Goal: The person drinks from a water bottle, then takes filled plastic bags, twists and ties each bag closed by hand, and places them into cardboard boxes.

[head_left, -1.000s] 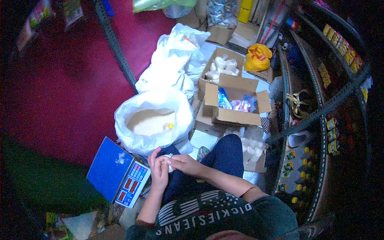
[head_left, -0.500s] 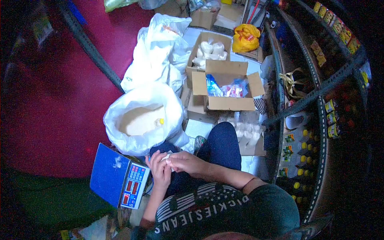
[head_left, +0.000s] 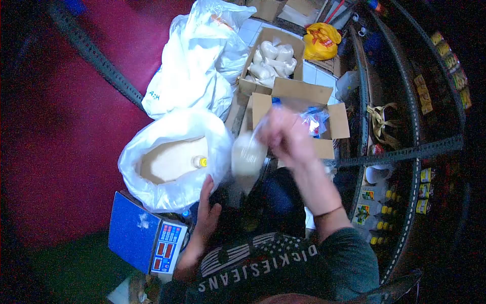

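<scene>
In the head view my right hand (head_left: 289, 136), smeared by motion, is closed on the top of a small clear plastic bag (head_left: 248, 157) filled with something pale, perhaps sugar or rice. The bag hangs in front of the open cardboard box (head_left: 293, 91). My left hand (head_left: 205, 215) is held with fingers stretched out and nothing in it, beside the near rim of a big white sack (head_left: 190, 120). Pale grains (head_left: 172, 159) fill this sack, and a clear container with a yellow cap (head_left: 201, 162) lies on them.
A blue digital scale (head_left: 134, 233) stands left of my left hand. Behind the sack are more white sacks (head_left: 195, 66) and a carton of filled bags (head_left: 276, 55). A yellow bag (head_left: 322, 41) sits further back. Shelves with bottles (head_left: 387, 209) line the right side.
My hands have parted from over my lap. The right one has swung forward and right with the filled bag; the left one has opened near the sack. The view has shifted slightly.
</scene>
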`<action>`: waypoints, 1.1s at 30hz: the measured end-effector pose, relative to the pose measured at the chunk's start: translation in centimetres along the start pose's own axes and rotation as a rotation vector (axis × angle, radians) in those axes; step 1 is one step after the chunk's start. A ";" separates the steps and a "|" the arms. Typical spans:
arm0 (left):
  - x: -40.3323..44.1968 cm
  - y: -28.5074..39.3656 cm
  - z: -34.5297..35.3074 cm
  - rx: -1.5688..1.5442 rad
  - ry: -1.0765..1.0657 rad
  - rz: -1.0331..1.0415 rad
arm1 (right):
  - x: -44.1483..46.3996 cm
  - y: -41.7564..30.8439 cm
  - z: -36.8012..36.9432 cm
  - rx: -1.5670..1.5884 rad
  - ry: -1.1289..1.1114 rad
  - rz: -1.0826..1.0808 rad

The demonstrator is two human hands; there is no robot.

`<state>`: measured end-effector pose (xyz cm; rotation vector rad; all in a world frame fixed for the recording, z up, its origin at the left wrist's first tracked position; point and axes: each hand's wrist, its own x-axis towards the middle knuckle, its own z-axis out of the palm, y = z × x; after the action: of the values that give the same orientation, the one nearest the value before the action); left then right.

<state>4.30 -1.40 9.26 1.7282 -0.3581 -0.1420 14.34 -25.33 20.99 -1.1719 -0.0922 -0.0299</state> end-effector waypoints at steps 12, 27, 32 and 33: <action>-1.4 -6.9 -0.3 0.601 -0.105 0.159 | 23.0 4.9 -11.8 -0.464 0.324 -0.025; -1.8 -6.9 -0.2 0.537 -0.036 0.201 | 10.8 -3.8 -14.0 -0.264 0.329 -0.259; -2.1 -7.0 -0.2 0.802 -0.345 -0.070 | -8.8 -6.8 -21.2 -0.261 0.612 -0.248; -2.6 -6.5 0.4 0.671 -0.139 0.143 | -12.6 -6.2 -23.3 -0.190 0.722 -0.252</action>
<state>2.80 0.00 2.61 2.3491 -0.6855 -0.0368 2.68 -49.46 16.61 -1.2707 0.4093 -0.6898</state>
